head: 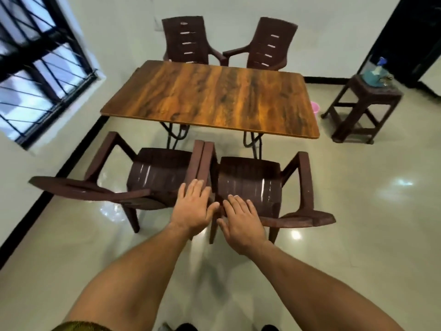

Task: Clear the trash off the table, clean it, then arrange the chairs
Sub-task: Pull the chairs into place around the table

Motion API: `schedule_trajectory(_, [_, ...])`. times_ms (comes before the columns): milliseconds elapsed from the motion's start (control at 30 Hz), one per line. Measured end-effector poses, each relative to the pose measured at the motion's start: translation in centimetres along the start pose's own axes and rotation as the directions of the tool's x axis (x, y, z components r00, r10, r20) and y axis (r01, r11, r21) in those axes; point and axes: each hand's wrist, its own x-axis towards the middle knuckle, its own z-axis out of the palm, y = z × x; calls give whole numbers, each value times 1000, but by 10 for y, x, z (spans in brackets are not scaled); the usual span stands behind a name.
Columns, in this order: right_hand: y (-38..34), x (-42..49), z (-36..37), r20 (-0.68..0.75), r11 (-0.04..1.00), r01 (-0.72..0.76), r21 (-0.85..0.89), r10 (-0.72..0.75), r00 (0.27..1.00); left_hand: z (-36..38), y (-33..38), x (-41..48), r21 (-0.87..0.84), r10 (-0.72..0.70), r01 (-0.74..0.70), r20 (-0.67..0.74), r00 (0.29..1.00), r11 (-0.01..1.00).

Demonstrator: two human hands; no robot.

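Note:
A wooden table [210, 96] stands in the middle with nothing on its top. Two dark brown plastic armchairs face it from my side: the near left chair [155, 173] and the near right chair [250, 180], their inner armrests touching. My left hand [193, 206] lies flat with straight fingers on the back of the left chair by its inner armrest. My right hand [241, 220] lies flat on the back of the right chair. Two more chairs, the far left chair [186, 41] and the far right chair [269, 44], stand behind the table against the wall.
A brown plastic stool [362, 108] at the right carries a blue spray bottle [375, 72]. A pink bucket [315, 109] peeks out past the table's right edge. A barred window [38, 68] fills the left wall. A dark doorway [415, 32] is at the far right.

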Motion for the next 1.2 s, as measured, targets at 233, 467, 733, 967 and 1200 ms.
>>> schedule_trajectory(233, [-193, 93, 53, -10, 991, 132, 20, -132, 991, -15, -208, -79, -17, -328, 328, -91, 940, 945])
schedule_trajectory(467, [-263, 138, 75, 16, 995, -37, -95, 38, 999, -35, -305, -77, -57, -69, 73, 81, 994, 996])
schedule_trajectory(733, [-341, 262, 72, -98, 998, 28, -47, -32, 995, -67, -427, -11, -160, -58, 62, 29, 998, 985])
schedule_trajectory(967, [-427, 388, 102, -27, 1000, 2, 22, -1, 1000, -76, -565, 44, -62, -46, 56, 145, 988, 996])
schedule_trajectory(1200, [-487, 487, 120, 27, 986, -148, 78, 146, 989, -87, -672, 110, -62, 55, -42, 235, 971, 997])
